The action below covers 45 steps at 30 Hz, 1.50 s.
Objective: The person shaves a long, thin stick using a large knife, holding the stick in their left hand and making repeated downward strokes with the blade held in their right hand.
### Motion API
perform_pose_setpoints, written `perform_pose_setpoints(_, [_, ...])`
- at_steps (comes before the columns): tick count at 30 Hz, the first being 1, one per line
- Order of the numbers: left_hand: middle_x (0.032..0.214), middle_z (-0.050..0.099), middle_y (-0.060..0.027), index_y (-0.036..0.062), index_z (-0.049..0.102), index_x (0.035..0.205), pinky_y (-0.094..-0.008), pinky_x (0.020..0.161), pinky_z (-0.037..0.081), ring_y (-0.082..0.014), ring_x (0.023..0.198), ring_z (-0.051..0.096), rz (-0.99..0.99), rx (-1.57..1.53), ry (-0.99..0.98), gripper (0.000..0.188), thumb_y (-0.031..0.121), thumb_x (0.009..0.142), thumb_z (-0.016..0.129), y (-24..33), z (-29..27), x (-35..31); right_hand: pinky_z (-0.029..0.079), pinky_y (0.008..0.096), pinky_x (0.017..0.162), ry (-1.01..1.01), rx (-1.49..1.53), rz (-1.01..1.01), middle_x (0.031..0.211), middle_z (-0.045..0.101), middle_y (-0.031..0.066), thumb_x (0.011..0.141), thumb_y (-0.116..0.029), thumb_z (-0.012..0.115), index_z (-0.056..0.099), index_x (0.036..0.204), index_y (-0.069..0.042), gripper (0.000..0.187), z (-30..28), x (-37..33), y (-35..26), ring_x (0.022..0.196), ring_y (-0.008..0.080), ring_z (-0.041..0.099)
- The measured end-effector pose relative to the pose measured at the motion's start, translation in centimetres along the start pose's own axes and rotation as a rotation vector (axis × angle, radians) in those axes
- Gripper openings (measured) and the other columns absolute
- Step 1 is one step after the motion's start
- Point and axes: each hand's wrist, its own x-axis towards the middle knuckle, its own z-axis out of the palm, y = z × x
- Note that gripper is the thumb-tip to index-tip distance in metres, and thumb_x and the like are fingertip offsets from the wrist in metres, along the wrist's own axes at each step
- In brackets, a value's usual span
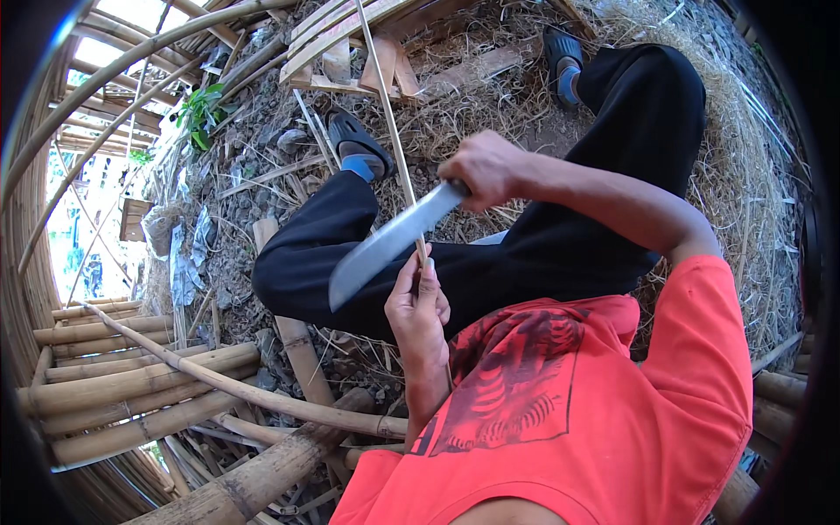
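My right hand [486, 171] is closed round the dark handle of a machete [394, 241]. Its broad grey blade slants down to the left, crossing a long thin bamboo strip [395, 131]. Below the blade, my left hand [418, 302] pinches the strip between thumb and fingers. From there the strip runs up and away, past my feet to the top edge of the view. Blade and strip overlap where they cross; whether they touch I cannot tell. Part of the strip's near end is hidden by my left hand and arm.
A low wooden bench [346, 39] stands beyond my feet. Straw-like shavings [735, 175] cover the ground to the right. Bamboo poles [149, 376] are stacked at the lower left, with a long curved pole [262, 398] across them. A green plant [199, 114] grows at the upper left.
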Motion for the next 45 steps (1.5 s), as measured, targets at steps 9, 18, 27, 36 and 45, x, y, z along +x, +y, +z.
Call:
perform_pose_setpoints(9, [0.079, 0.047, 0.0046, -0.0005, 0.056, 0.131, -0.0166, 0.042, 0.025, -0.0001, 0.051, 0.033, -0.003, -0.075, -0.035, 0.034, 0.013, 0.1, 0.057, -0.1, -0.4, 0.1, 0.033, 0.027, 0.043, 0.618, 1.312, 0.745, 0.056, 0.042, -0.0048, 0.094, -0.027, 0.061, 0.061, 0.091, -0.004, 0.024, -4.3, 3.6, 9.2, 0.048, 0.0047, 0.04])
perform_pose_setpoints(18, [0.078, 0.047, 0.0037, 0.0031, 0.062, 0.108, -0.0175, 0.041, 0.022, -0.0001, 0.051, 0.032, 0.003, -0.113, 0.054, 0.014, 0.013, 0.101, 0.056, -0.8, -1.6, 1.3, 0.045, 0.0464, 0.052, 0.044, 0.009, -0.247, 0.058, 0.058, 0.0085, 0.065, -0.023, 0.072, 0.061, 0.075, -0.014, 0.017, -0.2, -0.6, -0.8, 0.058, 0.0335, 0.062])
perform_pose_setpoints(27, [0.075, 0.045, 0.0049, 0.004, 0.063, 0.106, -0.0179, 0.04, 0.02, 0.0006, 0.049, 0.03, 0.028, -0.042, 0.062, 0.013, 0.015, 0.101, 0.057, -0.8, -0.5, 0.6, 0.047, 0.0463, 0.054, -0.019, -0.053, -0.087, 0.059, 0.059, 0.0088, 0.061, -0.026, 0.072, 0.063, 0.073, -0.014, 0.02, 1.4, -0.4, -0.5, 0.06, 0.0341, 0.063])
perform_pose_setpoints(36, [0.079, 0.046, 0.0039, 0.0026, 0.054, 0.137, -0.0168, 0.041, 0.02, 0.0006, 0.051, 0.03, -0.048, -0.118, -0.091, 0.038, 0.016, 0.102, 0.055, 0.6, 0.1, -0.9, 0.03, 0.0248, 0.043, 0.594, 1.403, 0.73, 0.058, 0.043, -0.0051, 0.087, -0.027, 0.065, 0.065, 0.091, -0.003, 0.024, -4.3, 4.5, 11.6, 0.046, 0.004, 0.038])
perform_pose_setpoints(45, [0.078, 0.046, 0.0034, 0.0009, 0.057, 0.13, -0.0168, 0.041, 0.02, 0.0001, 0.05, 0.029, -0.022, -0.146, -0.044, 0.033, 0.017, 0.102, 0.055, 0.0, -0.9, 0.4, 0.049, 0.0448, 0.058, 0.138, 0.284, -0.183, 0.064, 0.061, 0.0099, 0.074, -0.023, 0.07, 0.061, 0.074, -0.008, 0.018, -1.7, 0.7, -0.2, 0.059, 0.0322, 0.063])
